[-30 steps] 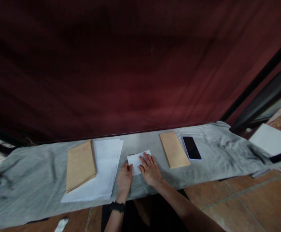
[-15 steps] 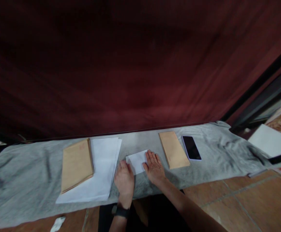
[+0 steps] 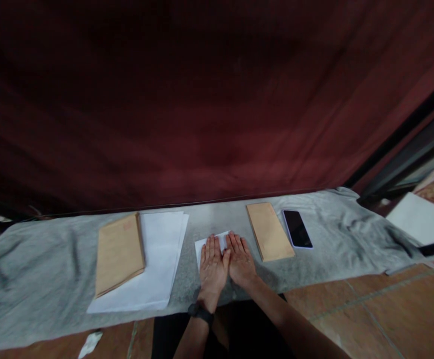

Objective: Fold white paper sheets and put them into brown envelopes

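A small folded sheet of white paper [image 3: 199, 246] lies on the grey cloth, mostly covered by both hands. My left hand [image 3: 213, 267] rests flat over its middle with the fingers stretched forward. Beside it, thumbs touching or nearly so, my right hand [image 3: 240, 262] presses flat on the paper's right end. A stack of brown envelopes [image 3: 271, 232] lies just to the right. On the left, larger white sheets [image 3: 160, 259] are partly hidden under another pile of brown envelopes [image 3: 119, 254].
A phone with a dark screen [image 3: 298, 229] lies right of the envelope stack. The grey cloth [image 3: 336, 239] runs along a dark red hanging [image 3: 217, 124] behind. Tiled floor [image 3: 369, 299] shows in front, with a white scrap [image 3: 89, 344] on it.
My left hand has moved right from the paper's left edge onto its middle, flat against it. My right hand has stayed in place on the right end.
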`<action>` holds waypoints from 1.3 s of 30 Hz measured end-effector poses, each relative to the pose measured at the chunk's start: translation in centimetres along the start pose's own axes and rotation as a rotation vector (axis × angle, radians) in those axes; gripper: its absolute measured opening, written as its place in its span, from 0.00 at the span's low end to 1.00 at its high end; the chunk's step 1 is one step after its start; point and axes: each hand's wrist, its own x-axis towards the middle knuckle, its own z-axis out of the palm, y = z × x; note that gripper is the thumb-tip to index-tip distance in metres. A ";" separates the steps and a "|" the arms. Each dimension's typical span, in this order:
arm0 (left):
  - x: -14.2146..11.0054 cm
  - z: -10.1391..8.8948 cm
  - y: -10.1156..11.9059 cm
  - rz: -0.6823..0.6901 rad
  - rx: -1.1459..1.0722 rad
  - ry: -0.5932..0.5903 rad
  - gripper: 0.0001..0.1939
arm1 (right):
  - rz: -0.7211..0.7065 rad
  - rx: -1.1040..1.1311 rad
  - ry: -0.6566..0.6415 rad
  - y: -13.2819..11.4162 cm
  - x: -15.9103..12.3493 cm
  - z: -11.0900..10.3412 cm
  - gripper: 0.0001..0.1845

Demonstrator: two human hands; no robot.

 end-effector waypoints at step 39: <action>-1.4 -0.9 -2.0 -0.063 0.125 0.033 0.32 | -0.064 0.054 0.006 2.0 0.2 -0.3 0.29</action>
